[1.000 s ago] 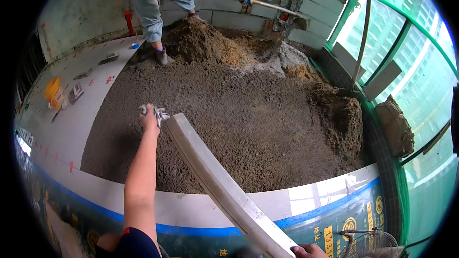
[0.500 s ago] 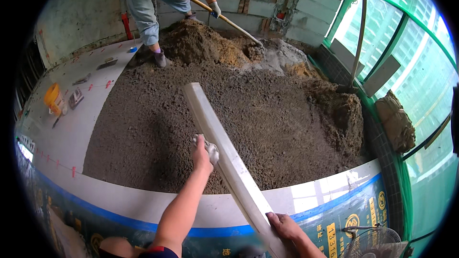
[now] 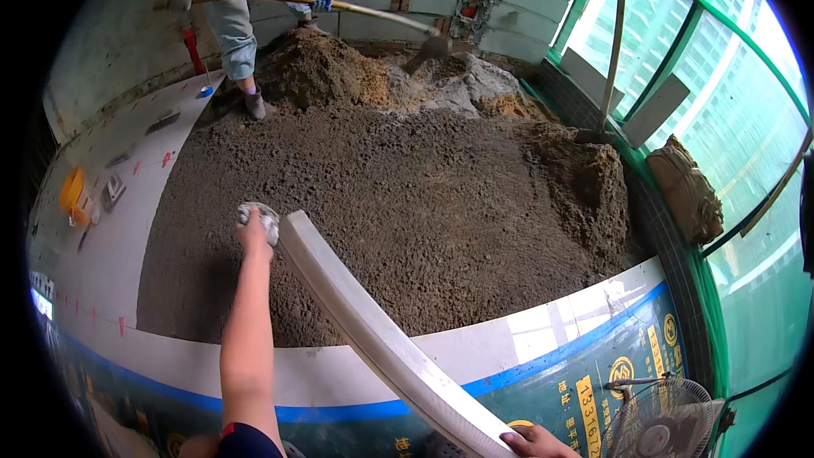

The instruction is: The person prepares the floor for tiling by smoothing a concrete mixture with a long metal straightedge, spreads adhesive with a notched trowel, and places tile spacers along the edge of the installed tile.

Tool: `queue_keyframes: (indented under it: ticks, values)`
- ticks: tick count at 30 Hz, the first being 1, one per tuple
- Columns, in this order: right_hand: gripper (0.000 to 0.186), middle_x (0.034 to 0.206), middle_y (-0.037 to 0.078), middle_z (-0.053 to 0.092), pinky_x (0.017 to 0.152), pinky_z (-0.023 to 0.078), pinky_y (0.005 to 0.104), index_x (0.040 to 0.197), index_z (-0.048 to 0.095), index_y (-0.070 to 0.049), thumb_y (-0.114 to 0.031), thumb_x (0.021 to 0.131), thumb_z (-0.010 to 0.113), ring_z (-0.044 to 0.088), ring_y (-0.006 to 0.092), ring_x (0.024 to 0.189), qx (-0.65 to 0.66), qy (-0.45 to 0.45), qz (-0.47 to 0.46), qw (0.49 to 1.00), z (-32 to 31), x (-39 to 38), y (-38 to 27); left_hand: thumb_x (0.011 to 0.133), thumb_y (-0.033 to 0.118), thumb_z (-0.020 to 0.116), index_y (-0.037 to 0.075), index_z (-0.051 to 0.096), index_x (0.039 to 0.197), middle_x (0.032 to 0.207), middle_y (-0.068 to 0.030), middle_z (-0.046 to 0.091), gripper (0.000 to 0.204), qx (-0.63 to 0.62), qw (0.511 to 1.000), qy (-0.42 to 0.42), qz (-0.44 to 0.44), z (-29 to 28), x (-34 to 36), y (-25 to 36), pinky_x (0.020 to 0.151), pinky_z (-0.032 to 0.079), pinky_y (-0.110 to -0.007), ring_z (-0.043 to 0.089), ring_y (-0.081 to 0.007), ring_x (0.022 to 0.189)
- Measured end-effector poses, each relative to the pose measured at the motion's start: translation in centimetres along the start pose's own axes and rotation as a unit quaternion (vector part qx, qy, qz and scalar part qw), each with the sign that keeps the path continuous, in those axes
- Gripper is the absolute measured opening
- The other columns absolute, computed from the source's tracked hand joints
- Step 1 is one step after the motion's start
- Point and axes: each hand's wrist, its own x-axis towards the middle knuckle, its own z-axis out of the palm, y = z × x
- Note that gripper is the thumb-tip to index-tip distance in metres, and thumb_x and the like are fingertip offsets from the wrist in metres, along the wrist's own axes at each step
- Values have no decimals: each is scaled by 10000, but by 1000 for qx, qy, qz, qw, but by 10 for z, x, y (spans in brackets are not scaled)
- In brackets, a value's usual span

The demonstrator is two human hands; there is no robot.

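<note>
A long pale metal straightedge (image 3: 363,315) slants over the dark, crumbly mortar bed (image 3: 407,195), its far end raised above the bed. My right hand (image 3: 539,441) grips its near end by the picture's lower edge; only part of this hand shows. My left hand (image 3: 253,236) is stretched forward, closed around a crumpled greyish-white rag (image 3: 264,219). The rag is beside the far end of the straightedge; whether they touch I cannot tell.
At the back a gloved co-worker (image 3: 242,13) works a long-handled shovel (image 3: 365,10) on the mounds. White tiles (image 3: 297,369) border the bed, with an orange bucket (image 3: 75,195) at left. A fan (image 3: 661,428) stands at lower right, below a brown sack (image 3: 685,191).
My left hand and the rag have moved along the straightedge to its far end. The straightedge has come back toward me and left. The co-worker's shovel has lifted.
</note>
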Motion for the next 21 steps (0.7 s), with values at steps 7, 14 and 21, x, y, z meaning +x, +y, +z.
queue_keyframes:
  ticks: [7,14,21]
  values:
    - [607,931,210,739,851,535,420,1166,713,-10,-561,1019,505,697,284,884,31,118,55,991,-3,-28,12,945,384,712,-21,561,1334,1268,-142,639,582,11,998,15,55,-9,-5,1,912,558,-414,653,-250,1108]
    - [574,905,284,689,788,523,447,1034,692,29,-535,971,608,686,372,830,74,303,32,950,-28,13,20,934,376,717,26,648,1247,1178,-72,690,474,9,977,-189,-97,23,-96,-47,902,559,-378,684,-204,1020]
    - [515,905,249,729,760,545,427,1033,705,26,-481,942,687,729,350,836,98,466,151,866,-23,11,91,934,212,721,-30,523,1398,1321,-136,612,560,111,948,-292,-58,37,-210,-80,994,502,-376,623,-251,1155]
